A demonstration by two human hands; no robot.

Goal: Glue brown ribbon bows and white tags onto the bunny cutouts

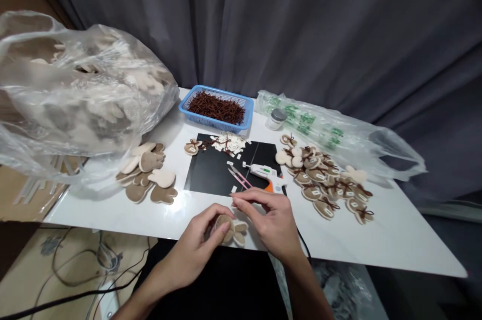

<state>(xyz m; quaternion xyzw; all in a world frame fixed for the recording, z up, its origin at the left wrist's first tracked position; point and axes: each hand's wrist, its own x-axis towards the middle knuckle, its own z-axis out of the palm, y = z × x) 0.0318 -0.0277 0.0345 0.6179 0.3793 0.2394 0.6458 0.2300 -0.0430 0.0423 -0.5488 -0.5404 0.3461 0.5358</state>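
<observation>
At six o'clock, over the bench's near edge, the left hand curls around a plush rabbit cutout; the right hand pinches its fingertips together, any contents indistinct. The padded piece looks light, soft, squashable, best gripped by its rounded head.

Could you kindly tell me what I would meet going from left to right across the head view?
Filled plastic bag, bowless fabric pieces, left hand, held bunny-shaped piece, right hand, pile of bowed pieces.
</observation>
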